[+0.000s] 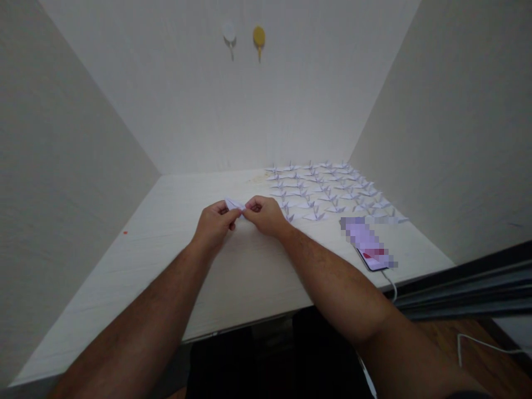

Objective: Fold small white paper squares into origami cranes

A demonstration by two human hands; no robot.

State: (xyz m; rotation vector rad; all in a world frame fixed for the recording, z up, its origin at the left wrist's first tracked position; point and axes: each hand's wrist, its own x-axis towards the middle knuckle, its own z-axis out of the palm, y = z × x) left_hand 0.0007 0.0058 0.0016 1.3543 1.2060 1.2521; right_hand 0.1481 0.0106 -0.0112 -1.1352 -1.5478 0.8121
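Between my two hands, above the middle of the white table (166, 221), is a small piece of folded white paper (233, 204). My left hand (214, 224) pinches it between thumb and fingers on the left side. At its right end, the thumb and index finger of my right hand (266, 215) are closed on it. Much of the paper is hidden by my fingertips. Just beyond my right hand, several white folded paper cranes (315, 213) stand in rows toward the back right.
A phone (368, 244) with a white cable (392, 288) lies at the right, near the table's front edge. Pale walls close in the table at left, back and right. A white hook (229, 33) and a yellow hook (259, 36) hang on the back wall.
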